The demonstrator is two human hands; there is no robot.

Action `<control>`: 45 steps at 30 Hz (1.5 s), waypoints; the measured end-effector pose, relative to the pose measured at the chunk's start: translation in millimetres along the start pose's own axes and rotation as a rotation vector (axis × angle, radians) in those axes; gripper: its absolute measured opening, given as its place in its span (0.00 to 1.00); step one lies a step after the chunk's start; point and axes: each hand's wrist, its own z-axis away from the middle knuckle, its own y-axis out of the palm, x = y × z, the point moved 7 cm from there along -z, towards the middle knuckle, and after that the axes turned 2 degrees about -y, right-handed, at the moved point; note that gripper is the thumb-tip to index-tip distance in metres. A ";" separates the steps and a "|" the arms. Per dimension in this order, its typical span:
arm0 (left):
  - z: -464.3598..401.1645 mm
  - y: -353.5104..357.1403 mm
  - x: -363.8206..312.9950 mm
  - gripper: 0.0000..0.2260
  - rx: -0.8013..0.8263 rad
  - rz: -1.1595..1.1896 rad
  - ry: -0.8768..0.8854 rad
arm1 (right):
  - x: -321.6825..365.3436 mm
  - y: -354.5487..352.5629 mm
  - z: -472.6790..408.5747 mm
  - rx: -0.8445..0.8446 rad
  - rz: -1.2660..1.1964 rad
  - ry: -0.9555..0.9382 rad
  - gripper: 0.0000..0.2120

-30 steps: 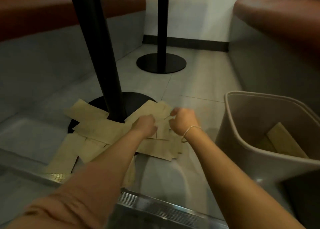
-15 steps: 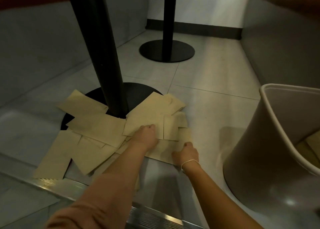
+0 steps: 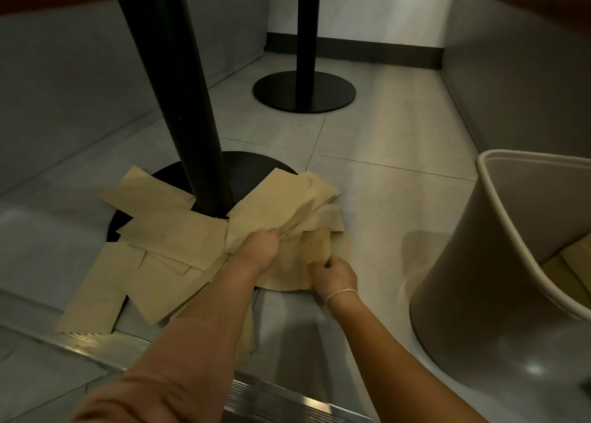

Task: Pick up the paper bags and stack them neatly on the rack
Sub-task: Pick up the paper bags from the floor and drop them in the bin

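Head view: flat brown paper bags (image 3: 172, 234) lie scattered on the tiled floor (image 3: 393, 182) around the black round base (image 3: 256, 170) of a table pole (image 3: 179, 96). The left hand (image 3: 259, 246) grips the edges of several bags at the right side of the pile. The right hand (image 3: 334, 274), with a thin bracelet (image 3: 340, 293), pinches one raised bag (image 3: 318, 245). A grey bin (image 3: 511, 262) with more bags inside stands to the right.

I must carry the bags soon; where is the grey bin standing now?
In the head view, the grey bin stands on the floor at the far right, beside the right hand and right of the scattered paper bags.
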 end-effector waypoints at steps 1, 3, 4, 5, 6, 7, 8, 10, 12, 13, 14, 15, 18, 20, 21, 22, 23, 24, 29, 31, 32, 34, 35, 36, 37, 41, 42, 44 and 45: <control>-0.8 -2.1 3.6 0.14 -0.003 0.032 -0.011 | 4.2 -2.8 2.2 -0.011 0.023 -0.018 0.15; 0.9 -8.1 10.5 0.15 -0.028 0.134 -0.038 | 12.7 -8.1 7.6 -0.030 0.075 -0.049 0.16; 3.5 -11.4 13.0 0.14 -0.053 0.171 -0.047 | 16.0 -9.7 10.2 -0.035 0.095 -0.059 0.16; 6.2 -15.2 14.6 0.14 -0.082 0.192 -0.056 | 18.8 -10.6 12.2 -0.040 0.116 -0.069 0.16; 10.2 -19.7 16.0 0.14 -0.118 0.211 -0.067 | 22.2 -12.0 14.3 -0.046 0.139 -0.080 0.14; 14.3 -24.5 16.8 0.14 -0.159 0.236 -0.074 | 26.4 -14.8 17.0 -0.064 0.156 -0.098 0.10; 19.7 -30.5 16.6 0.14 -0.198 0.265 -0.078 | 29.5 -18.3 19.4 -0.090 0.150 -0.104 0.07; 30.3 -43.5 15.0 0.16 -0.265 0.321 -0.075 | 32.6 -25.7 24.0 -0.133 0.064 -0.097 0.06; 41.0 -58.8 11.1 0.15 -0.316 0.352 -0.084 | 30.8 -29.8 28.5 -0.140 -0.036 -0.052 0.16; 45.8 -66.4 9.7 0.15 -0.336 0.358 -0.093 | 30.6 -31.6 31.5 -0.142 -0.046 -0.041 0.18; 51.2 -73.6 9.1 0.14 -0.352 0.373 -0.104 | 30.6 -33.2 33.7 -0.149 -0.034 -0.035 0.18; 55.5 -80.3 9.1 0.13 -0.370 0.402 -0.110 | 31.3 -35.3 35.7 -0.156 -0.020 -0.043 0.18; 70.8 -99.8 9.4 0.11 -0.440 0.496 -0.101 | 42.3 -45.7 44.6 -0.187 0.070 -0.124 0.16; 79.7 -110.8 9.6 0.10 -0.498 0.549 -0.110 | 58.8 -58.2 54.1 -0.216 0.177 -0.218 0.15; 83.1 -115.2 9.0 0.09 -0.523 0.574 -0.118 | 68.9 -66.0 60.4 -0.231 0.196 -0.261 0.16; 86.1 -119.2 7.9 0.09 -0.540 0.598 -0.129 | 80.0 -74.2 67.3 -0.242 0.200 -0.296 0.16; 88.5 -122.6 6.1 0.09 -0.552 0.622 -0.137 | 92.2 -83.6 74.9 -0.262 0.201 -0.337 0.15; 90.3 -125.4 3.3 0.09 -0.559 0.646 -0.140 | 104.9 -93.6 83.2 -0.289 0.203 -0.383 0.15; 105.1 -147.0 -27.8 0.09 -0.593 0.714 -0.076 | 159.7 -152.9 133.6 -0.466 0.241 -0.587 0.17; 112.7 -159.6 -42.8 0.09 -0.616 0.708 -0.036 | 176.4 -184.3 158.9 -0.545 0.233 -0.649 0.17; 116.1 -166.3 -49.5 0.09 -0.629 0.710 -0.018 | 183.7 -201.8 172.0 -0.591 0.220 -0.671 0.17; 123.1 -180.4 -63.3 0.10 -0.664 0.720 0.022 | 194.7 -240.0 197.2 -0.700 0.225 -0.676 0.18; 126.6 -187.6 -70.6 0.09 -0.680 0.725 0.038 | 197.9 -258.8 208.4 -0.749 0.246 -0.657 0.19; 130.7 -194.5 -78.4 0.08 -0.695 0.737 0.051 | 200.3 -276.9 217.5 -0.788 0.270 -0.631 0.19; 135.2 -201.1 -86.0 0.08 -0.710 0.752 0.063 | 201.9 -293.0 224.7 -0.818 0.296 -0.605 0.19; 153.8 -222.2 -118.0 0.07 -0.760 0.769 0.139 | 196.6 -340.8 237.3 -0.907 0.393 -0.486 0.17; 157.5 -225.3 -125.0 0.07 -0.756 0.773 0.148 | 193.0 -347.3 236.8 -0.907 0.412 -0.457 0.17; 164.3 -229.7 -137.1 0.06 -0.741 0.778 0.163 | 183.8 -353.7 232.3 -0.876 0.432 -0.397 0.16; 167.5 -231.6 -142.6 0.06 -0.736 0.776 0.180 | 178.1 -354.0 228.0 -0.848 0.444 -0.363 0.16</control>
